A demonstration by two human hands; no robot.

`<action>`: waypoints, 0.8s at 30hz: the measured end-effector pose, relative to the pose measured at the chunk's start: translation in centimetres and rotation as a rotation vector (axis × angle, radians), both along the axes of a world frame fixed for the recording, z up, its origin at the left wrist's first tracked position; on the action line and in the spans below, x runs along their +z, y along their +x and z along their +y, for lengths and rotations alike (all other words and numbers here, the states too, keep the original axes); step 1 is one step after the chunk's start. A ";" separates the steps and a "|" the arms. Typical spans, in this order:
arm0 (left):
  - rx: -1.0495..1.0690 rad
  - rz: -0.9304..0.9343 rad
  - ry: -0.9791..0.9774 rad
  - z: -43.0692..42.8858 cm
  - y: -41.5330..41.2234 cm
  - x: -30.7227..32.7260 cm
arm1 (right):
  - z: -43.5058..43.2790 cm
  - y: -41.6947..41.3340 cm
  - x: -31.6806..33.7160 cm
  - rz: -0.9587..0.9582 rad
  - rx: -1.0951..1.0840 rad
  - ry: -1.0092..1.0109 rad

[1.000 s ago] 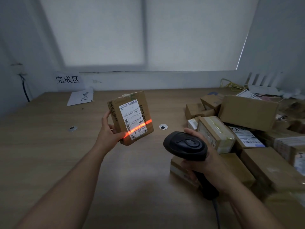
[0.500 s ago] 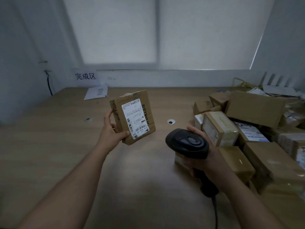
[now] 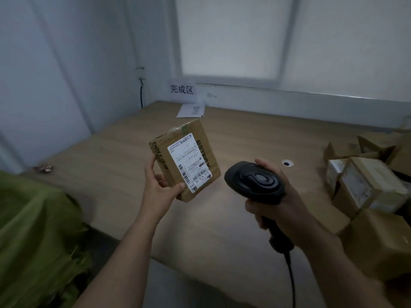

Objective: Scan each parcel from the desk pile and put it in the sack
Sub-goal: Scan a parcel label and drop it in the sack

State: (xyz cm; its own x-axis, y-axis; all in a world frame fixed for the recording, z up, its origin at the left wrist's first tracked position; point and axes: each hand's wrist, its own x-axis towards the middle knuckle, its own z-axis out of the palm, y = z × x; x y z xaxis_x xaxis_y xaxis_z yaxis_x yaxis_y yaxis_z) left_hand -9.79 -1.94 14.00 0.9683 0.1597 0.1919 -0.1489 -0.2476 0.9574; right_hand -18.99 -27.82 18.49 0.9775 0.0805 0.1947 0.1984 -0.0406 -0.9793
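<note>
Plainly the green sack [image 3: 37,241] lies left of the left hand [image 3: 159,192] gripping the cardboard parcel [image 3: 186,161]; the right hand [image 3: 282,210] clasps the barcode scanner [image 3: 253,183].

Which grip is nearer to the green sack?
Left. The left grip, holding the parcel, is right of the sack; the right grip, holding the scanner, is farther right, past the parcel.

Brown cardboard parcel [image 3: 184,161] with a white, black-barcoded label [image 3: 189,162]; black scanner [image 3: 254,182]; green sack [image 3: 37,241]; tan wood-grain desk [image 3: 222,230].
</note>
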 end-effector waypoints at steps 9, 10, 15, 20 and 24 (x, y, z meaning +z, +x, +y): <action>0.239 -0.064 0.017 17.6 -3.4 2.4 | 15.2 3.7 1.7 -0.067 0.209 -0.009; 0.281 -0.076 0.028 19.9 -4.1 2.7 | 17.2 4.1 1.8 -0.060 0.235 -0.002; 0.486 -0.075 0.071 31.2 -7.9 2.9 | 26.5 4.9 2.0 -0.014 0.348 0.033; 0.661 -0.009 0.134 40.4 -11.4 2.6 | 34.3 5.2 1.2 0.018 0.434 0.031; 0.774 0.125 0.246 46.7 -13.3 1.2 | 39.6 5.4 0.9 0.002 0.486 0.026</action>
